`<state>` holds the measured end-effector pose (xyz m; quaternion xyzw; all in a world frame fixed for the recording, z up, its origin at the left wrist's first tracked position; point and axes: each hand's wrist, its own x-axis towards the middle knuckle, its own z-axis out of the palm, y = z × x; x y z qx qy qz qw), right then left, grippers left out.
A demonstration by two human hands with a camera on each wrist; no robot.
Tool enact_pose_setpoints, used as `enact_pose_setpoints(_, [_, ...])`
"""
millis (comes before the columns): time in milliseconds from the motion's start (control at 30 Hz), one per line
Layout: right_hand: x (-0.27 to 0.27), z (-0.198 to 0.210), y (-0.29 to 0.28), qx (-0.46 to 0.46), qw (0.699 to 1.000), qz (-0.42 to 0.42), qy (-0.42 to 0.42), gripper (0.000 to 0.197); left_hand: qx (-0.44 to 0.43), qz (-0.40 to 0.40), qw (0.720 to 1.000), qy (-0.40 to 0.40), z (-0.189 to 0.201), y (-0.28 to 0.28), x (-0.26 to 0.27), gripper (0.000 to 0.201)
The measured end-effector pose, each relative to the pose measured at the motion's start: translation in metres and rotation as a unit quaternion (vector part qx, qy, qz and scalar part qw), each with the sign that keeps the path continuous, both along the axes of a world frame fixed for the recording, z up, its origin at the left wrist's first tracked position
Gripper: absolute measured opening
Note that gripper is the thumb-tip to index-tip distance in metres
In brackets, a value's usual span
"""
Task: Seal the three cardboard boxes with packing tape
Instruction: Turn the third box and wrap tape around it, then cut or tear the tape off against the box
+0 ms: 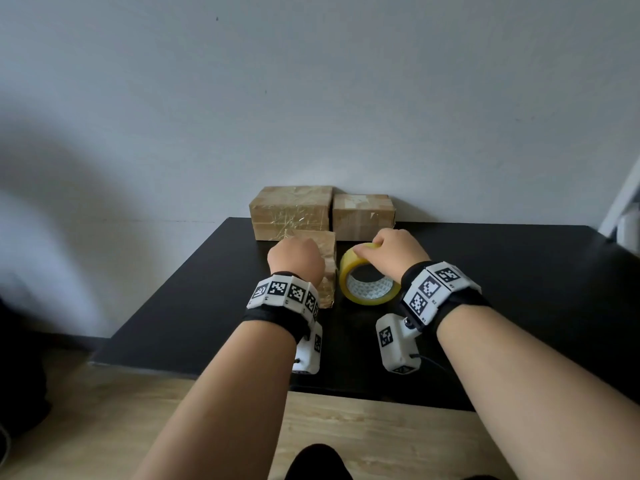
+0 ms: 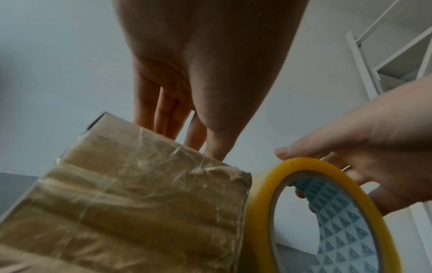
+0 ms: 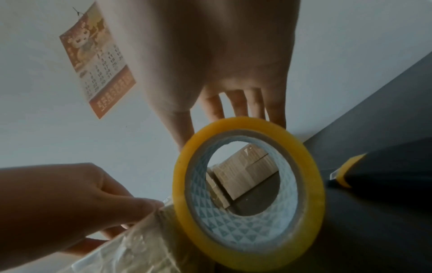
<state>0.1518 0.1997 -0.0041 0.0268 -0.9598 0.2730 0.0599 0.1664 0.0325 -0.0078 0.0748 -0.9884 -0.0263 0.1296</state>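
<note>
Yellow tape roll (image 1: 369,280) upright, right hand (image 1: 398,251) clamped; left hand (image 1: 296,261) fingers straight on tape-wrapped box (image 1: 328,268).

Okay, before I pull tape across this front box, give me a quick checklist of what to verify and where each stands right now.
1. Right hand grips the tape roll: ok.
2. Left hand steadies the front box: ok.
3. Roll stands beside the box, on the black table: ok.
4. Loose tape end found: cannot tell.
5. Front box's top flaps closed: cannot tell, hand covers them.
6. Cutter within reach: cannot tell.
</note>
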Motion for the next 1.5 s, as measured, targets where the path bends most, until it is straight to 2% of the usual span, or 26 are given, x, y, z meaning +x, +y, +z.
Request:
enact_pose_setpoints(67, [-0.002,-0.001,-0.004,-0.011,1.000,0.011,0.013,0.044,0.012,0.006,1.000,0.011,0.000,-0.006,0.002,0.028])
enact_pose_setpoints(200, [-0.004,-0.001,-0.002,-0.025,1.000,-0.003,0.007,0.048,0.021,0.003,1.000,0.023,-0.002,-0.014,0.006,0.033])
enact_pose_setpoints(300, [-0.005,-0.001,0.000,-0.030,1.000,0.003,0.003,0.049,0.031,-0.036,0.998,0.028,-0.003,-0.014,0.008,0.018])
enact_pose_setpoints(367, [-0.005,-0.002,-0.001,-0.036,0.999,0.005,0.007,0.048,0.076,-0.102,0.992,0.010,-0.007,-0.012,0.006,0.033])
enact_pose_setpoints(433, [-0.005,-0.003,-0.002,-0.039,0.999,0.005,0.009,0.047,0.108,-0.161,0.980,-0.049,-0.010,-0.009,0.007,0.043])
enact_pose_setpoints(567, [-0.002,-0.007,-0.002,-0.046,0.999,0.003,0.008,0.047,-0.002,-0.206,0.972,-0.113,-0.020,-0.007,0.009,0.043])
enact_pose_setpoints(767, [0.009,-0.011,0.017,-0.113,0.993,-0.035,0.003,0.042,-0.015,-0.203,0.972,-0.117,-0.028,-0.005,0.004,0.046])
enact_pose_setpoints(933, [0.017,-0.021,0.042,-0.028,0.994,-0.088,-0.060,0.044,-0.036,-0.210,0.971,-0.109,-0.031,-0.006,0.000,0.045])
enact_pose_setpoints(1067, [0.025,-0.033,0.052,0.044,0.988,-0.087,-0.121,0.037,-0.024,-0.195,0.974,-0.108,-0.028,-0.003,0.002,0.042])
enact_pose_setpoints(1167, [0.030,-0.040,0.051,0.095,0.978,-0.085,-0.162,0.046,-0.027,-0.172,0.976,-0.132,-0.028,0.001,0.000,0.041])
enact_pose_setpoints(1267, [0.031,-0.044,0.051,0.131,0.975,-0.091,-0.158,0.050,-0.021,-0.164,0.977,-0.137,-0.028,0.002,0.001,0.041])
enact_pose_setpoints(1433, [0.033,-0.045,0.055,0.087,0.982,-0.097,-0.133,0.025,0.006,-0.163,0.977,-0.135,-0.029,0.001,0.002,0.044])
enact_pose_setpoints(1500, [0.034,-0.040,0.054,0.052,0.987,-0.104,-0.111,0.023,0.009,-0.160,0.978,-0.133,-0.029,0.002,0.002,0.046])
